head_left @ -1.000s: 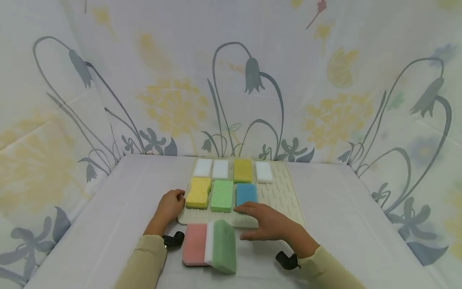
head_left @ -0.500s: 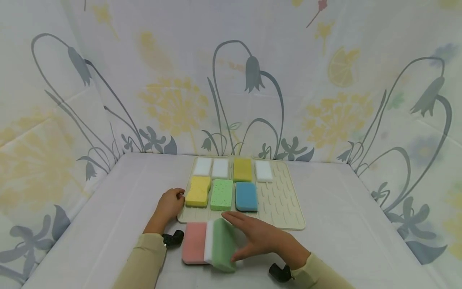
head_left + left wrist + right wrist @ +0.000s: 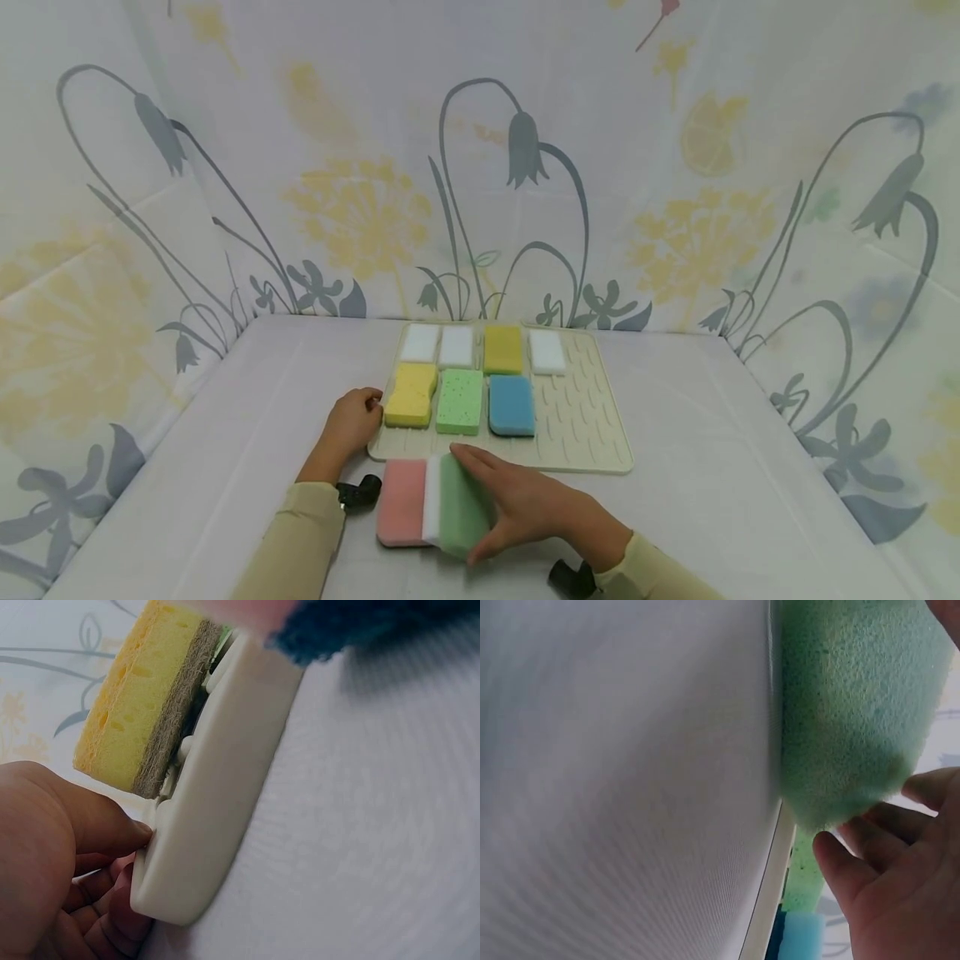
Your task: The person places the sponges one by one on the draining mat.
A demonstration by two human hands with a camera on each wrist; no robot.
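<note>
Your right hand [image 3: 525, 504] lies on the green sponge [image 3: 461, 504], with the fingers curled over its top and the thumb at its near end, so it grips the sponge. This sponge leans on a white sponge [image 3: 431, 500] and a pink sponge [image 3: 402, 502], all three on the table [image 3: 712, 467] just near of the mat [image 3: 585, 425]. Your left hand [image 3: 351, 425] holds the left near corner of the mat, the thumb pressed on its edge and the fingers curled under it. On the mat close to this hand sits the yellow sponge [image 3: 410, 395], then a speckled sponge [image 3: 460, 401] and a blue sponge [image 3: 512, 405] to the right.
</note>
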